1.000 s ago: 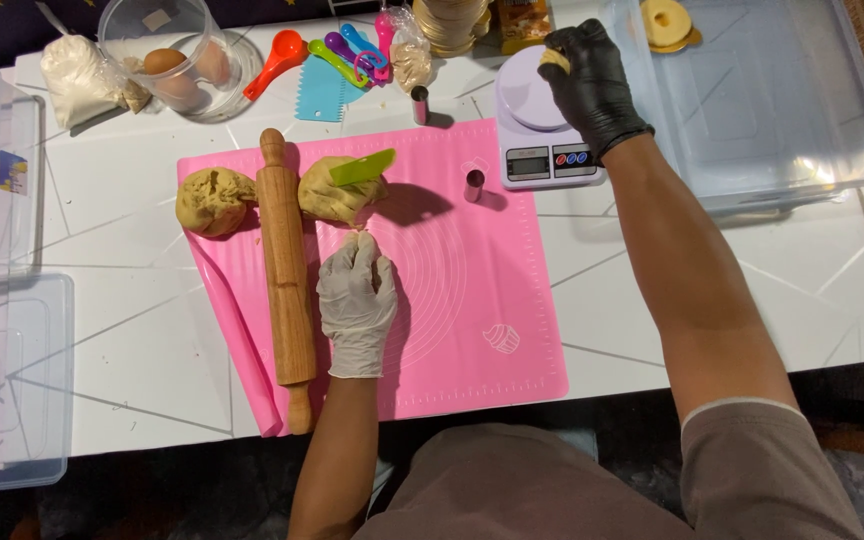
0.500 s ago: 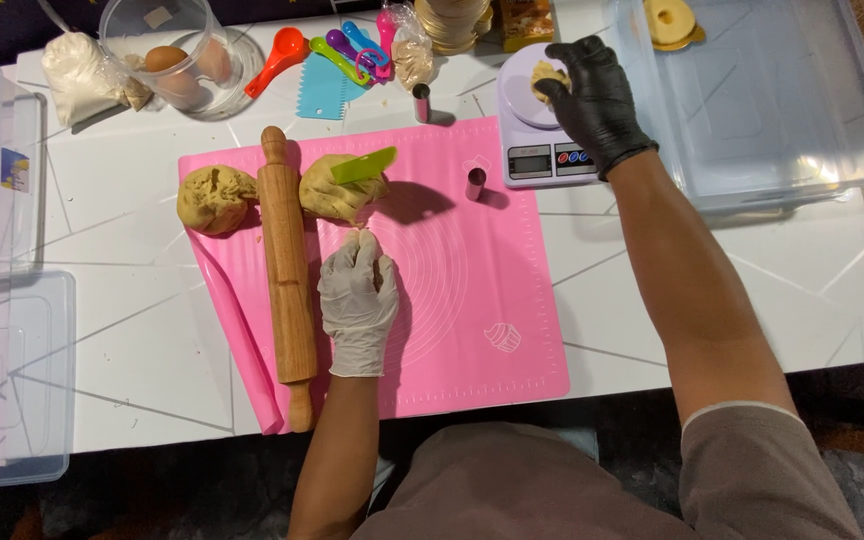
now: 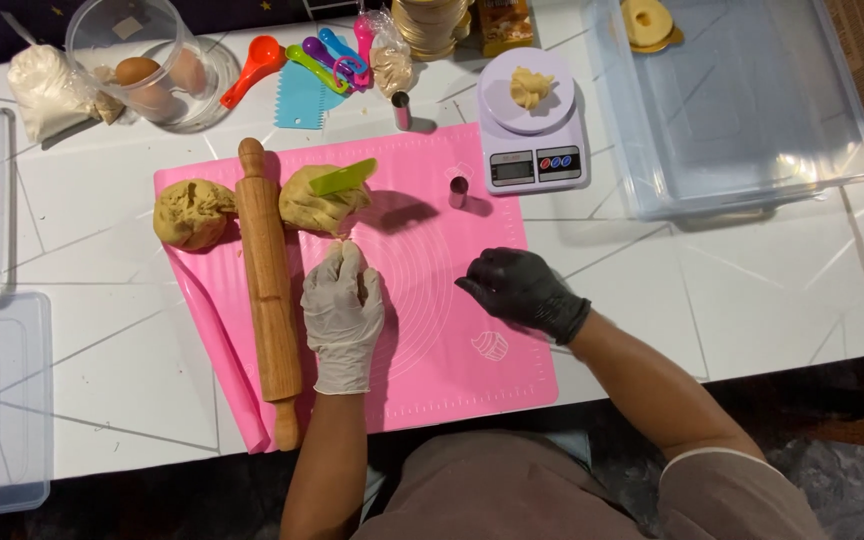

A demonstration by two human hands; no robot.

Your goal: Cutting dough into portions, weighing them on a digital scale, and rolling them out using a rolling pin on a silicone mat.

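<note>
Two gloved hands lay on the pink mat (image 3: 432, 340). Your left hand (image 3: 342, 310), in a white glove, had its fingers (image 3: 344, 262) pinched narrow against the lower edge of a dough lump (image 3: 320, 205) with a green scraper (image 3: 343, 177) stuck in it. Your right hand (image 3: 520, 290), in a black glove, rested with fingers loosely spread, holding nothing. Beside the rolling pin (image 3: 269, 290), a second dough lump (image 3: 192, 212) sat nearer the table's left edge. A small dough piece (image 3: 528, 88) sat on the scale (image 3: 532, 130) toward the far edge.

pink mat (image 3: 432, 330), green scraper (image 3: 343, 178), tan dough (image 3: 320, 205)
</note>
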